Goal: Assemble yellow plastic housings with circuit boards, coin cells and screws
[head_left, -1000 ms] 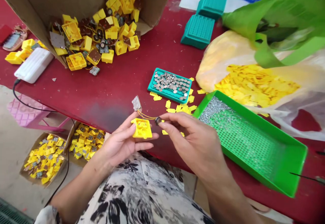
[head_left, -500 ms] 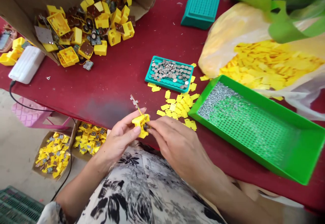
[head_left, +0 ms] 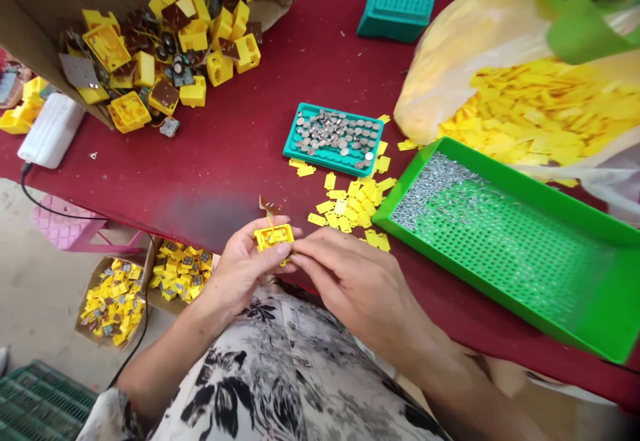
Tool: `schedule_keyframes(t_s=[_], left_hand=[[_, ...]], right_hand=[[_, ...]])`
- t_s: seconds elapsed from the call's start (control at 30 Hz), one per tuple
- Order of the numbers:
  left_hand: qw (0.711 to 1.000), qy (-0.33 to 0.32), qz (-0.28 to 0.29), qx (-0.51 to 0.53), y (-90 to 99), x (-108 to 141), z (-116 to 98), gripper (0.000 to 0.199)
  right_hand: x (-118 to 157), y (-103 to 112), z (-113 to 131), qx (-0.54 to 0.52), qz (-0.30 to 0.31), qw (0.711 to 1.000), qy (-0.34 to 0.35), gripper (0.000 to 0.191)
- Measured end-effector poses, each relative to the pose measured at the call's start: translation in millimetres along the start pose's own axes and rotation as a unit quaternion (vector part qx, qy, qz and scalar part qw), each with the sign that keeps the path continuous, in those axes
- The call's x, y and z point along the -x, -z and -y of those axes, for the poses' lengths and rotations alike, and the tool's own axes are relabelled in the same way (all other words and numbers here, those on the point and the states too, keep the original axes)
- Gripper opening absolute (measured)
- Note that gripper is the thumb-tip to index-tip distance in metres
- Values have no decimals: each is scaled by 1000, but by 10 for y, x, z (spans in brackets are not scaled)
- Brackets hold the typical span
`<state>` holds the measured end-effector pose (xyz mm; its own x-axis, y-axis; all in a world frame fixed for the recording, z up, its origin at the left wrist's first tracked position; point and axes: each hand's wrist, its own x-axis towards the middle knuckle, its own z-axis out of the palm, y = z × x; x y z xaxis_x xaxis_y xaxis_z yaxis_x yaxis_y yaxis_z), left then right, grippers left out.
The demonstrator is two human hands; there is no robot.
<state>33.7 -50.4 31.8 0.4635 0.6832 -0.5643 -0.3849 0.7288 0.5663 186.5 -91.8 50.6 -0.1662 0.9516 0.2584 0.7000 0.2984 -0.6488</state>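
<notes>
Below centre, my left hand grips a boxy yellow plastic casing, likely light, stiff, best edge-held; grip unclear in my right hand.

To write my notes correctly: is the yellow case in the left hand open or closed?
Open: the yellow case has no cover on the side facing us; its inside shows.
</notes>
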Motion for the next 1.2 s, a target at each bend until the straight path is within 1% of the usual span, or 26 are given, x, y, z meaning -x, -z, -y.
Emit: schedule_keyframes(t_s=[0.07, 0.17, 0.23, 0.33, 0.37, 0.4, 0.47, 0.57, 0.63, 0.7, 0.77, 0.8, 0.87, 0.93, 0.97, 1.03, 1.07, 1.1, 1.13, 1.2], left_hand=[[1000, -2, -4, -1, -8, -24, 10, 39], [1000, -11, 20, 0, -26, -44, 7, 40], [999, -10, 34, 3, -37, -49, -9, 40], [999, -7, 40, 11, -53, -36, -33, 39], [999, -9, 40, 10, -60, -27, -35, 39], [999, -12, 41, 7, -67, -17, -31, 39], [999, -21, 45, -4, -79, 3, -11, 41], [997, -13, 81, -14, -74, 34, 21, 45], [992, 20, 125, -22, -52, 64, 24, 44], [982, 62, 172, -40, -19, 100, 10, 42], [972, 91, 206, -60, 15, 129, -4, 40], [969, 99, 214, -74, 31, 138, -7, 40], [964, 96, 210, -128, 57, 144, -4, 40], [951, 59, 185, -242, 71, 139, 4, 38], [934, 31, 167, -314, 73, 135, 6, 37], [888, -22, 134, -439, 68, 128, 11, 34], [870, -38, 121, -477, 62, 124, 14, 33], [863, -45, 110, -490, 57, 119, 20, 32], [870, -41, 102, -481, 51, 114, 28, 32], [910, -6, 93, -404, 44, 100, 50, 34]], right_hand=[[7, 35, 11, -36, -1, 999, -17, 17], [50, 46, 55, -66, -40, 996, -48, 19], [96, 36, 75, -81, -84, 990, -84, 18], [173, 25, 69, -110, -177, 964, -166, 23], [195, 23, 61, -116, -198, 956, -183, 25], [212, 21, 53, -117, -209, 952, -188, 25], [227, 14, 36, -114, -205, 955, -182, 24], [179, 17, -10, -103, -194, 958, -183, 17], [92, 42, -78, -105, -165, 960, -199, 11], [-30, 83, -177, -152, -101, 957, -224, 11], [-169, 120, -283, -225, -11, 943, -245, 19], [-240, 132, -324, -250, 30, 935, -251, 25], [-375, 142, -358, -247, 103, 930, -250, 37], [-498, 134, -314, -173, 163, 941, -242, 46], [-554, 127, -268, -114, 190, 946, -237, 49], [-653, 115, -158, 22, 234, 947, -219, 52], [-693, 112, -106, 87, 249, 943, -204, 52], [-727, 114, -63, 141, 258, 937, -188, 51], [-754, 120, -32, 182, 261, 932, -171, 49], [-785, 146, 0, 220, 258, 929, -149, 41]])
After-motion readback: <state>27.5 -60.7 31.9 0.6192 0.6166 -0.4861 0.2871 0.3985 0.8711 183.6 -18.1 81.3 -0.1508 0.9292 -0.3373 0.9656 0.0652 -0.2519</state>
